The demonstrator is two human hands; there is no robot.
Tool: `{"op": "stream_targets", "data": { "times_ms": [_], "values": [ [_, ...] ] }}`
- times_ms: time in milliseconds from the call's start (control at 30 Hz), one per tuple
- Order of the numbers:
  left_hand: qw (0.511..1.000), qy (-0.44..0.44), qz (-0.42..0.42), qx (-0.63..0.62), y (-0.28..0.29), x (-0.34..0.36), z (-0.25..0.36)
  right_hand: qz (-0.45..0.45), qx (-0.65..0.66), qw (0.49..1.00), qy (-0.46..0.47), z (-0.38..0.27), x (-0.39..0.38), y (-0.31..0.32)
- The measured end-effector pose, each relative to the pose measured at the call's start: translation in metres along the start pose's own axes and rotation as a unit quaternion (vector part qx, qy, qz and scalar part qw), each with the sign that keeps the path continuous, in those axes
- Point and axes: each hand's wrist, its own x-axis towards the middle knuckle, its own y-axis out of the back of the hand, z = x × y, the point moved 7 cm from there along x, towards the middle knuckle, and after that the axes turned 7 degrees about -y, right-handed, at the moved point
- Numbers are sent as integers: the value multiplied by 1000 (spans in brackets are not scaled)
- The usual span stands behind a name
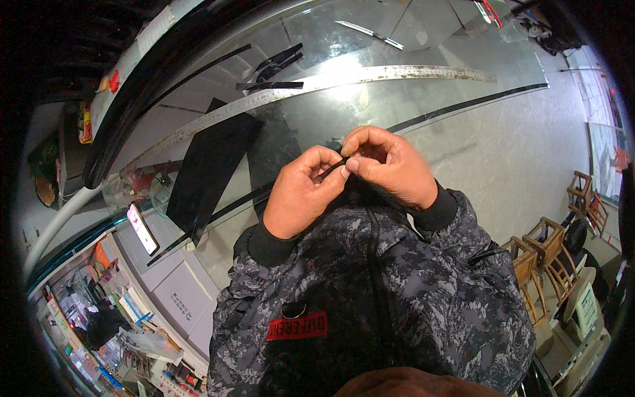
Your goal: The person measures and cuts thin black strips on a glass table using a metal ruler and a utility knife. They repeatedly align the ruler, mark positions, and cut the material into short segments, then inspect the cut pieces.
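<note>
Black strip (335, 167), short and thin, held between two bare hands

Location: in front of the wearer's jacket (317, 264), in line with the near edge of a glass tabletop (423, 66) in this view.

Left hand (303, 192): thumb and forefinger closed on the strip, other fingers curled. Right hand (391, 165): thumb and forefinger brought together at the strip's far end. Grip at the fingertips only, judged to suit so narrow a piece and to keep it steady close to the eyes.

On the glass: metal ruler (397, 71), running lengthwise beyond the hands; knife (369, 35), farther off, probably set there to be out of the way yet within reach; loose dark strips (278, 85), beside the ruler; wide black sheet (215, 172), left of the left hand, reaching about to the near edge.

Edges and room: dark-lined near edge (469, 106), passing behind both hands. More room to the right, over pale floor (509, 159); wooden chairs (546, 241) well apart. Leftward movement is tighter, with the sheet and then a phone (143, 229) on that side.
</note>
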Motion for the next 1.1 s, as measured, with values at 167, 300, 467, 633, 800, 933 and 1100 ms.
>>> {"op": "stream_targets", "data": {
  "times_ms": [167,300,467,633,800,933,1100],
  "values": [
    [1000,0,-5,5,-1,0,-1,-20,-62,996,56,-4,3,-2],
    [1000,1,-5,7,-2,0,0,-21,-90,993,68,-4,3,-1],
    [1000,8,4,6,-1,-1,1,-8,-41,997,71,-3,4,0],
    [1000,-4,10,-1,1,-1,4,30,-21,998,58,-5,1,7],
    [998,-33,48,6,4,-2,7,42,-48,998,29,-5,-7,6],
    [991,-72,95,69,8,-2,15,16,-37,999,10,-4,-12,-1],
    [944,-174,92,264,6,-7,39,27,-14,1000,-5,-5,-11,-4]
  ]
}}
